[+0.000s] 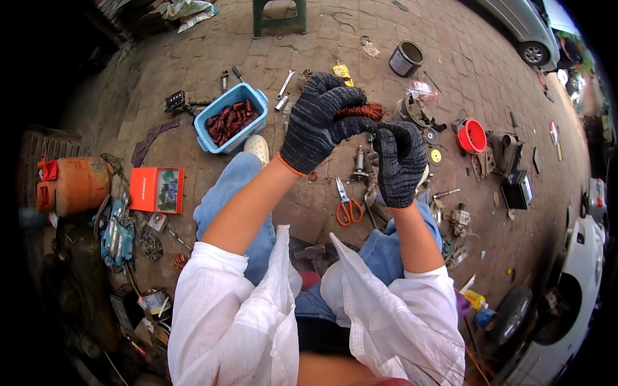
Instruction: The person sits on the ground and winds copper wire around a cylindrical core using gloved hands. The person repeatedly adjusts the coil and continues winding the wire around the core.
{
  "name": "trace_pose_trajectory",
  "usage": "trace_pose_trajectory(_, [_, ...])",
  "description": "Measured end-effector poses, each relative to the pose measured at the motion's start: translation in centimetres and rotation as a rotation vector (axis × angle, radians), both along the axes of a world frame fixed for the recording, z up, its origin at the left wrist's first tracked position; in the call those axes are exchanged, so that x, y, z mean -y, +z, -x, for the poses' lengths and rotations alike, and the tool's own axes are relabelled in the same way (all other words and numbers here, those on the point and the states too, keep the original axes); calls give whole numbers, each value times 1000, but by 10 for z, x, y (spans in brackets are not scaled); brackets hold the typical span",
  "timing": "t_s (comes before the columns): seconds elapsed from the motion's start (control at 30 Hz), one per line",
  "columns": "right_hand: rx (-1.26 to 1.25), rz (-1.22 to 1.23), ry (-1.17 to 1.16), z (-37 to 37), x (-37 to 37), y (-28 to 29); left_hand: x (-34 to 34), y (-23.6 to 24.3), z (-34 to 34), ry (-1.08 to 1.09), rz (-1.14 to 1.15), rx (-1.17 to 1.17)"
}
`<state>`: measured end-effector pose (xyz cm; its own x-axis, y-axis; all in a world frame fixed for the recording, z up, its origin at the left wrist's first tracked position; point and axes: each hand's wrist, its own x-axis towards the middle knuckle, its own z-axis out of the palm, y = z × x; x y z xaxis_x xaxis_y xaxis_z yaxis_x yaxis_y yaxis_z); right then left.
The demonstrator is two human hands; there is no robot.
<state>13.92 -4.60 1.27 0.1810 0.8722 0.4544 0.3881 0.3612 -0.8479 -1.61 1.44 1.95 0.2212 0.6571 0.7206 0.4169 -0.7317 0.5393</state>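
1. Our left hand [315, 122], in a dark striped glove with an orange cuff, is raised at upper centre of the frame, the forearm slanting up from lower left. Its back faces us; the fingers bend over the top and the thumb runs along below, clamped on the coil [362, 112].
2. Our right hand [400, 161], gloved alike, stands just right of centre, forearm nearly upright. Its fingers curl inward and come close to the left thumb's tip, by the coil's right end; we cannot tell whether they grip a strand.
3. The coil sits between our hands at upper centre: a reddish-copper bundle of thin strands, longish, lying roughly level, its left part hidden by the glove.
4. Left of our left hand, a blue tub [239, 140] holds more dark red-brown coils [230, 122].
5. Below our hands, near the frame's centre, lie scissors [348, 209] with orange handles.
6. Farther out, we see a red bowl [472, 136] at right and an orange cylinder [80, 185] at left.
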Motion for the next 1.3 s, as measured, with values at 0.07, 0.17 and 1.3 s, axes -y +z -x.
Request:
trace_pose_trajectory(0.07, [-18, 6, 31, -1, 0, 0, 1, 3, -2, 32, -14, 60])
trace_pose_trajectory(0.17, [-73, 39, 110, 1, 0, -3, -2, -9, -1, -87, 153, 206])
trace_pose_trajectory(1.3, [-229, 517, 208, -34, -38, -14, 4, -6, -2, -414, 1048, 267])
